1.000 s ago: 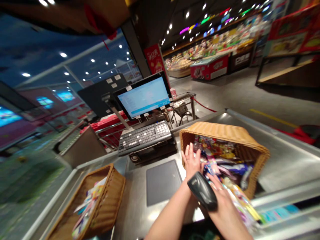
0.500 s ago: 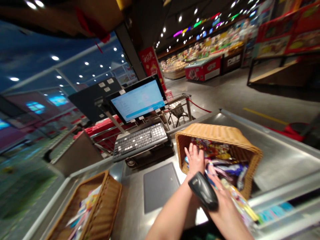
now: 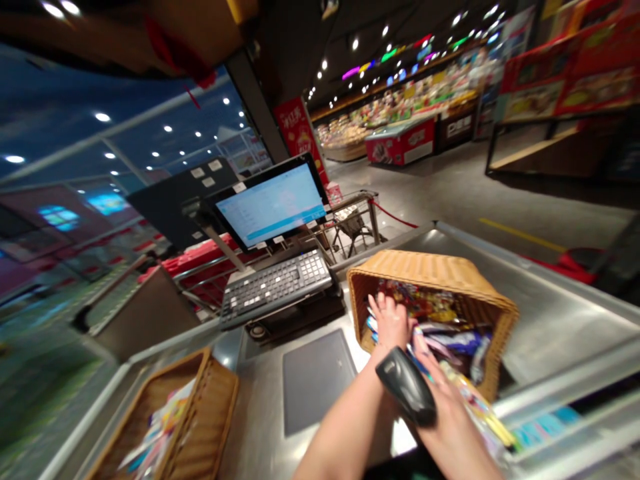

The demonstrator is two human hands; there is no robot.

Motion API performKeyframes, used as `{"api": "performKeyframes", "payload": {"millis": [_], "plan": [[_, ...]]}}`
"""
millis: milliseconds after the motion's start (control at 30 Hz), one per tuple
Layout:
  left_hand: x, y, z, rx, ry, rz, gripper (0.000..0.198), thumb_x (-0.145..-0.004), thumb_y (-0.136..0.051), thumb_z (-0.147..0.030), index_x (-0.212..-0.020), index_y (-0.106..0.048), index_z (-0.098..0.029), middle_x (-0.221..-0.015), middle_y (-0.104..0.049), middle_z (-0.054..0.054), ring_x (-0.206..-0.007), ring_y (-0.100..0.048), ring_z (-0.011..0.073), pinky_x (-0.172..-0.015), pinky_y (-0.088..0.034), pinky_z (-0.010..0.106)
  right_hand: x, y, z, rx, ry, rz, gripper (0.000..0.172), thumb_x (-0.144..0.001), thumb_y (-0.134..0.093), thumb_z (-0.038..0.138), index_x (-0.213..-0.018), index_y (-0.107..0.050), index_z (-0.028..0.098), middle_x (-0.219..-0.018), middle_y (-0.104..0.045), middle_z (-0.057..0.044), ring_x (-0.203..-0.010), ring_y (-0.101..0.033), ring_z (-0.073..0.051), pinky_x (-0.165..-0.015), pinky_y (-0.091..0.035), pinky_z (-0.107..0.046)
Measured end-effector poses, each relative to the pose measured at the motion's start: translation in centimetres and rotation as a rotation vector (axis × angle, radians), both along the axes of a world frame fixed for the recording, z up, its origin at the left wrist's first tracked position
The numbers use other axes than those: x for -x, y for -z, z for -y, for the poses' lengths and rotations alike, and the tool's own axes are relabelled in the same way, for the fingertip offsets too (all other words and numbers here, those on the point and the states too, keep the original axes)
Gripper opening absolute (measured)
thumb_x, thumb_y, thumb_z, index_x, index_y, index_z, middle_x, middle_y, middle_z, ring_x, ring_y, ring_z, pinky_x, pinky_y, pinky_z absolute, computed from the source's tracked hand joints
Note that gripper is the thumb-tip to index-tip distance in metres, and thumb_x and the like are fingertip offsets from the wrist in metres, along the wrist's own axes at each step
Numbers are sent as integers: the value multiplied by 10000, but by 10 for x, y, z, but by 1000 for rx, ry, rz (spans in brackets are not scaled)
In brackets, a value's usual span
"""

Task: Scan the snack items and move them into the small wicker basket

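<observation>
Since the left hand (image 3: pixel 393 323), grip spread in the head view, has shifted deeper inside the wicker basket (image 3: pixel 420 267) on the bench (image 3: pixel 545 293), blue-and-white packets (image 3: pixel 371 325) show beside it there, seemingly easier to reach. A black scanner (image 3: pixel 407 387) overlies the right hand (image 3: pixel 453 417), whose grip I cannot tell.

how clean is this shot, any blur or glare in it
Head view: glare streaks the metal counter, ceiling lights blow out white; head view: packets in the left basket look smeared, screen text is too soft to read; head view: the scanner carries a pale sheen.
</observation>
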State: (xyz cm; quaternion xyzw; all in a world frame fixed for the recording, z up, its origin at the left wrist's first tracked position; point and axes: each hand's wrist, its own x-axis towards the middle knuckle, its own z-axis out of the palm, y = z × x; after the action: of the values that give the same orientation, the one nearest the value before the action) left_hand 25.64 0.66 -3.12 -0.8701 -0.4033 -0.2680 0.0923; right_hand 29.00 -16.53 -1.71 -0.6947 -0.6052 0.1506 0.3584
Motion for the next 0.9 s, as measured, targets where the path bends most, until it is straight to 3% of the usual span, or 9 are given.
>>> {"api": "performKeyframes", "payload": {"millis": [233,400,533,667,900], "plan": [[0,0,1,42,10,2,219,-826,-682,-357,-948,-660,-178,-1100,-649,138,-1292,-516,353,-1109,-319,718,-3,12,0,24,-25,50,422,-817,-552,235,-1221,-664,199,-1501,-485,-188,-1442,-412,-370,-1147,-414,-582],[8,1,4,1,23,6,268,-800,-708,-367,-991,-651,-187,-1285,-609,176,-1373,-447,371,-1088,-327,739,0,10,0,33,-43,56,434,-834,-537,237,-1257,-635,211,-1507,-470,-183,-1458,-387,-359,-1145,-419,-575],[20,4,9,-86,35,57,282,-793,-696,-303,-1041,-637,-182,-1453,-502,207,-1421,-385,377,-1081,-353,728,5,11,-3,17,-64,68,436,-832,-537,233,-1256,-634,198,-1510,-469,-182,-1465,-371,-368,-1160,-401,-576],[34,9,15,-120,-32,112,244,-773,-666,-217,-1016,-648,-214,-1562,-391,166,-1467,-310,363,-1137,-302,691,10,21,-4,-23,-41,56,446,-821,-522,189,-1251,-641,199,-1492,-492,-183,-1447,-403,-352,-1145,-415,-569],[69,8,22,-219,-77,166,321,-800,-656,-313,-1112,-653,-234,-1528,-447,163,-1461,-319,341,-1119,-314,688,20,22,-4,-17,-68,3,485,-791,-573,215,-1273,-624,242,-1515,-479,-145,-1444,-400,-374,-1115,-436,-602]]}}
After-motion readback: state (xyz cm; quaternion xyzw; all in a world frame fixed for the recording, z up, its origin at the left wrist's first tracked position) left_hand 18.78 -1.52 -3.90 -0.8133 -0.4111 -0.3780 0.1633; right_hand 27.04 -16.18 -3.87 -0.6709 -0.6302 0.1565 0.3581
